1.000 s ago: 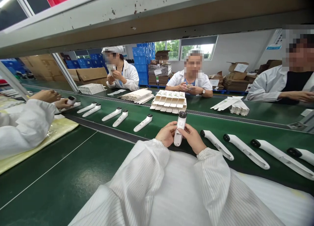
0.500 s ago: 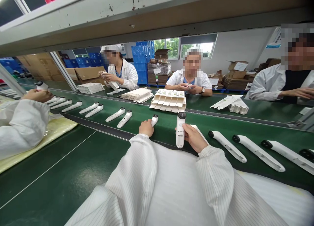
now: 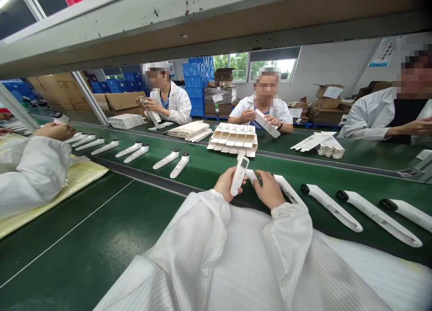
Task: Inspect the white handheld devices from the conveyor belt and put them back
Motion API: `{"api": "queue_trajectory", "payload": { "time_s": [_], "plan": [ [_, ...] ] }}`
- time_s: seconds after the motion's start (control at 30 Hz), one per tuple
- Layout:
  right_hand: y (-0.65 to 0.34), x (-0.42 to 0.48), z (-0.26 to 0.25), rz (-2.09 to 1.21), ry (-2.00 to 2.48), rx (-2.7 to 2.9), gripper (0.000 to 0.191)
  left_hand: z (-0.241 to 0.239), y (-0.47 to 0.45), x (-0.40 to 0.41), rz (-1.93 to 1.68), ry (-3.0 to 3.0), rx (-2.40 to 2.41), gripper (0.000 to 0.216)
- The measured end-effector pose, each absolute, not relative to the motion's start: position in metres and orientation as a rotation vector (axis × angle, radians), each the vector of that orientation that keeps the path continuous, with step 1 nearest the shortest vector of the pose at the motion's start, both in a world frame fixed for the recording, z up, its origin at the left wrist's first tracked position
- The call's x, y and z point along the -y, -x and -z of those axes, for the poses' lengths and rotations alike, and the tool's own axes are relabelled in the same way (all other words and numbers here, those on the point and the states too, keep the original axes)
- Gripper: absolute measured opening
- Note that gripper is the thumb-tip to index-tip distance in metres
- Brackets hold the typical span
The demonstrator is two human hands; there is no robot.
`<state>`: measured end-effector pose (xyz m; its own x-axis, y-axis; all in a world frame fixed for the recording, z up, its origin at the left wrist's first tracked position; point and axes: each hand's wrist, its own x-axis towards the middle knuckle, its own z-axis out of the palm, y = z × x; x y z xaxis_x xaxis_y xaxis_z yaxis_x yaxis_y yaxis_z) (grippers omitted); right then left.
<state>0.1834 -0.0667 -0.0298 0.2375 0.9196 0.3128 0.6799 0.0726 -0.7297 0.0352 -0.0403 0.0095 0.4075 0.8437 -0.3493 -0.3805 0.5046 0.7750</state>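
Note:
My left hand [image 3: 225,185] is closed around a white handheld device [image 3: 238,176] and holds it tilted just above the green conveyor belt [image 3: 209,167]. My right hand [image 3: 270,190] grips a second white device [image 3: 287,190], which lies along the belt and points down to the right; its head end shows between my two hands. Both of my sleeves are white and striped.
More white devices lie in a row on the belt, several to the left [image 3: 166,159] and three to the right [image 3: 332,206]. A batch of open white cartons [image 3: 232,139] stands behind. Co-workers in white coats sit across, and one person's sleeve [image 3: 33,171] is at my left. A metal shelf [image 3: 216,23] hangs overhead.
My left hand reached to the belt, picked up a new device and lifted it. My right hand lowered the upright device onto the belt. The belt's devices shifted right.

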Motion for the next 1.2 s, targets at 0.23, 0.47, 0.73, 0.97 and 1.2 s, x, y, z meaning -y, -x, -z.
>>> {"api": "queue_trajectory", "payload": {
  "time_s": [0.23,0.47,0.73,0.97,1.2],
  "plan": [
    [-0.166,0.075,0.012,-1.108,1.076,1.135,0.041,-0.006,-0.043,0.048,-0.981,-0.717,-0.712,0.024],
    [-0.168,0.084,0.002,-1.295,1.022,0.910,0.034,-0.014,0.000,0.015,-0.987,-1.338,-1.145,0.022],
    [-0.169,0.084,0.004,-1.290,1.078,0.996,0.028,0.004,0.070,-0.015,-0.940,-1.618,-2.090,0.035],
    [-0.171,0.083,0.009,-1.352,1.194,1.024,0.024,-0.003,0.042,-0.010,-1.050,-1.067,-1.445,0.033],
    [-0.184,0.069,0.031,-0.854,1.681,1.342,0.023,-0.012,-0.004,0.021,-0.808,-0.563,-0.677,0.032]
  ]
}}
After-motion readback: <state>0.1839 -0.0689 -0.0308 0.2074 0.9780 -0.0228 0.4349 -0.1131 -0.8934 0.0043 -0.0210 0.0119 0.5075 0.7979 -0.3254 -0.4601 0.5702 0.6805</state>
